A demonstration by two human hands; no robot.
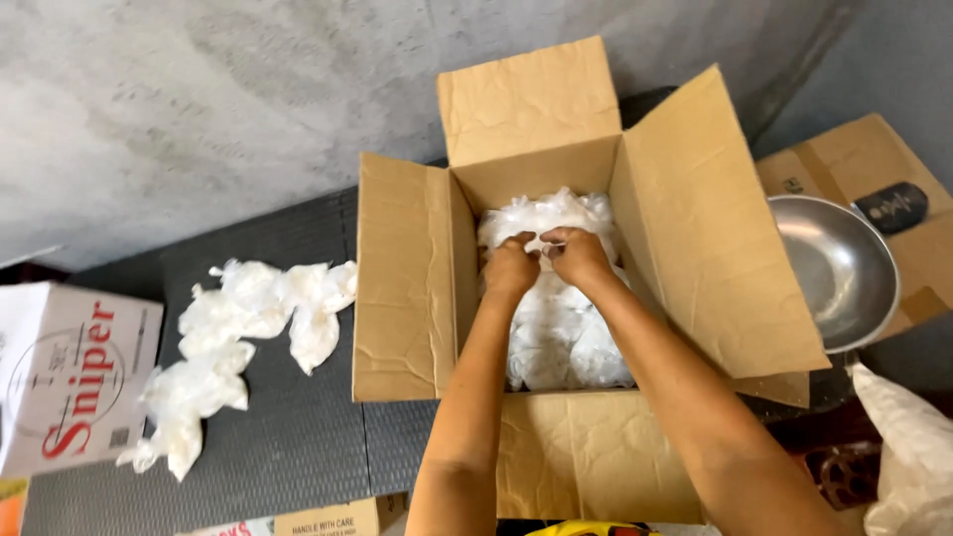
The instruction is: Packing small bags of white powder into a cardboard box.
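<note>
Both hands, left [511,268] right [577,255], clutch white plastic wrapping [556,328] inside open cardboard box [695,228]

Two bare forearms enter from the lower edge, uncovered from elbow to wrist: no sleeves, gloves, watch or bracelets. Left hand [510,266] and right hand [579,254] show their backs and knuckles; no rings can be made out. Fingertips are hidden, so nails cannot be judged.
</note>
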